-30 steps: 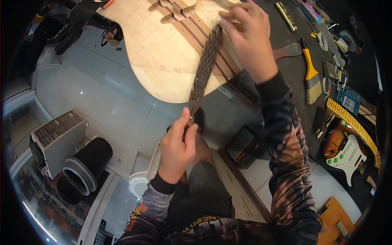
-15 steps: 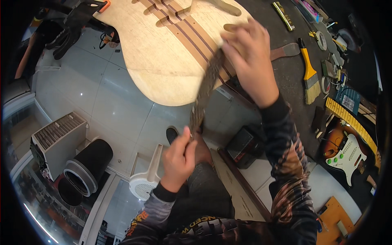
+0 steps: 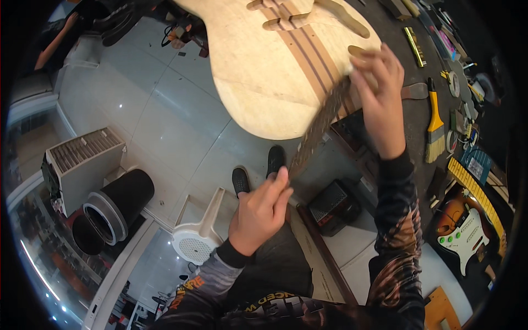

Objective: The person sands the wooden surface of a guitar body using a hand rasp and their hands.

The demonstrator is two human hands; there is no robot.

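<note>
Pale brown-striped wooden guitar body, upper centre, juts its rounded edge over grey tiled floor; long dark flat rasp, blurred, slants across that edge mid-frame, lower end gripped by left hand, upper by right hand.

Bare right hand of mine pulled back toward me over last second, relative to pale wooden guitar body. Long, dark, rough-faced rasp slants way more now. View swung left too: both dark shoes show clearly, plus someone else's bare forearm, far left.
</note>
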